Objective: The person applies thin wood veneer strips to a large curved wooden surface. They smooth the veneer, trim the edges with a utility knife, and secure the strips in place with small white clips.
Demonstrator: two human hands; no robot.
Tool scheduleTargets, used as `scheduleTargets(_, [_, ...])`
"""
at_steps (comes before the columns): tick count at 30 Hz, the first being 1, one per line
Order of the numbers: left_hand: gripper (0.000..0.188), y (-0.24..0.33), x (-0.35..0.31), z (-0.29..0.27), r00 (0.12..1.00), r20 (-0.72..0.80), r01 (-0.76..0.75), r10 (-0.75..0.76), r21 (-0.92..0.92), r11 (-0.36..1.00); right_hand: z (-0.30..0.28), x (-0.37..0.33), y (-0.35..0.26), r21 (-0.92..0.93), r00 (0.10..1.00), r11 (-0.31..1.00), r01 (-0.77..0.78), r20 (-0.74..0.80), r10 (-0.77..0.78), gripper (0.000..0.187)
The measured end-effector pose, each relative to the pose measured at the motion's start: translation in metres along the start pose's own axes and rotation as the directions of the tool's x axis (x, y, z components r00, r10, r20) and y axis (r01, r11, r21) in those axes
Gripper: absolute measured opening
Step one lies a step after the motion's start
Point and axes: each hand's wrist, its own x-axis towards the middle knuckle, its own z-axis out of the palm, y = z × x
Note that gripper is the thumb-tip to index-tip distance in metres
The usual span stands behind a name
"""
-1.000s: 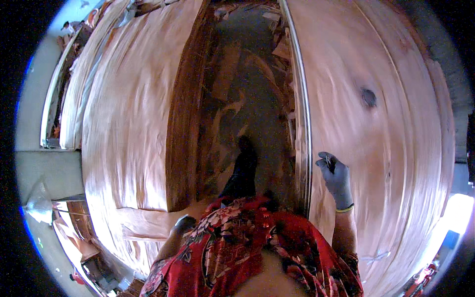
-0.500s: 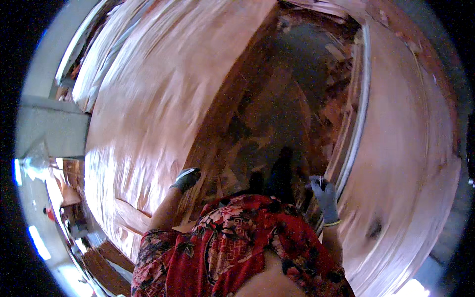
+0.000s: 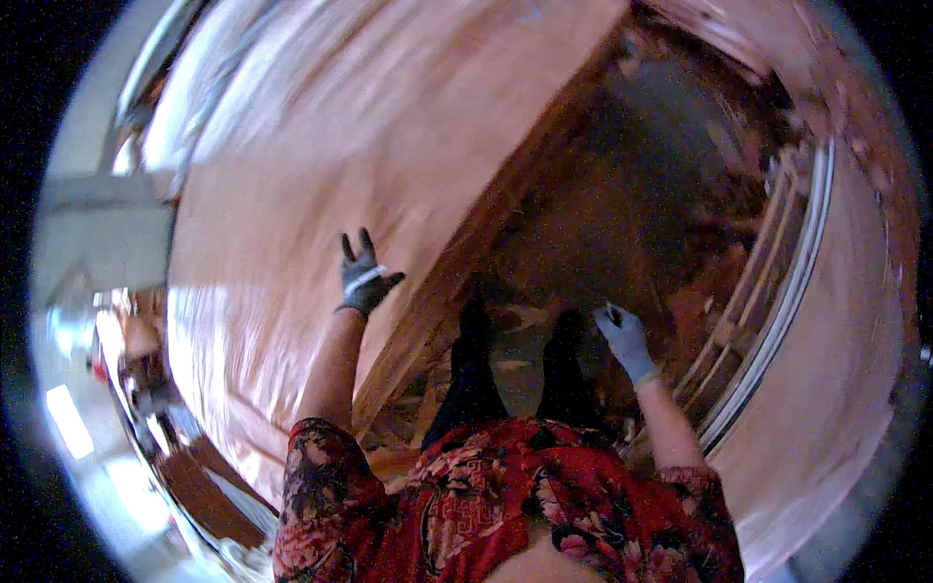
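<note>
My left hand point(image 3: 366, 275), in a dark glove with a pale band across it, is open with its fingers spread. It is over the broad pinkish-tan wood veneer sheets point(image 3: 292, 185) piled on the left, near their inner edge; whether it touches them I cannot tell. My right hand point(image 3: 625, 336), in a light grey glove, is closed above the gap between the two piles. Something small and partly dark shows at its fingertips, too blurred to name.
A second veneer pile point(image 3: 826, 389) lies to the right, with a pale metal rail point(image 3: 792, 301) along its inner side. Broken veneer scraps point(image 3: 724, 243) litter the dark floor between the piles. A grey pillar point(image 3: 107, 228) stands at the far left.
My left hand has moved forward from the pile's edge onto the sheets, its fingers now spread. My right hand has moved away from the rail, over the gap. The view has turned.
</note>
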Motion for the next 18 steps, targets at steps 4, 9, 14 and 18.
scheduleTargets(4, [0.121,0.019,0.106,0.034,0.981,-0.15,-0.091,0.125,0.21,0.973,0.094,0.082,0.114,0.113,0.968,0.971,-0.209,-0.119,0.222,0.021])
scheduleTargets(9, [0.126,0.047,0.211,0.096,0.974,-0.11,-0.153,0.196,0.316,0.936,0.138,0.214,0.156,0.294,0.832,0.794,-0.532,0.01,0.554,0.027])
scheduleTargets(14, [0.093,0.068,0.237,0.094,0.985,0.04,-0.17,0.165,0.156,0.973,0.184,0.335,0.224,0.457,0.717,0.663,-0.593,-0.074,0.693,0.029])
scheduleTargets(18, [0.115,0.069,0.225,0.073,0.886,0.415,0.326,-0.209,-0.234,0.916,0.205,0.395,0.241,0.518,0.712,0.652,-0.554,-0.112,0.693,0.028])
